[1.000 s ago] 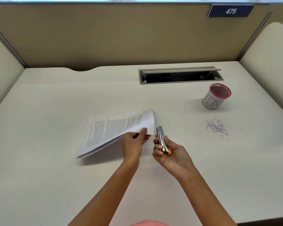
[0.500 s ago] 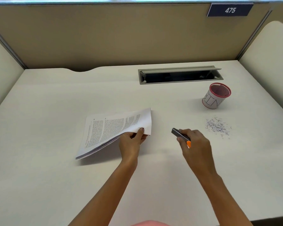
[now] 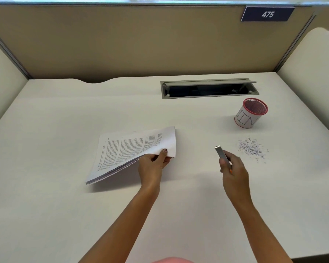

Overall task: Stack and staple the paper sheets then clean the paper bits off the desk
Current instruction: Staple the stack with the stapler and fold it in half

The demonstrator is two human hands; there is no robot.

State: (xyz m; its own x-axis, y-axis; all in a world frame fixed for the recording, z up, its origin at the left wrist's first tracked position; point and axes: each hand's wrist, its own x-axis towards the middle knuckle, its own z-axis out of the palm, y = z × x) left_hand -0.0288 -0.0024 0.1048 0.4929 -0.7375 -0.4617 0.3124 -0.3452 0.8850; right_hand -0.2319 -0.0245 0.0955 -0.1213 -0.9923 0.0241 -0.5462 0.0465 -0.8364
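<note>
Paper stack point(image 3: 133, 149) mid-desk, near side lifted. Left hand point(image 3: 152, 166) grip pinches its near right corner, thumb on top. Right hand point(image 3: 234, 168) grip clamped round stapler point(image 3: 221, 154), long axis toward far edge. Paper bits point(image 3: 253, 149) just right of it, bin point(image 3: 252, 113) beyond. Right hand nearer.

Two hands: left hand point(image 3: 152, 166), right hand point(image 3: 235, 169). One stack of paper sheets point(image 3: 131, 149) in the left grip; one stapler point(image 3: 221, 153) in the right. Beyond the right grip: one pile of paper bits point(image 3: 252, 148), one bin point(image 3: 248, 118), one cable slot point(image 3: 210, 97).
</note>
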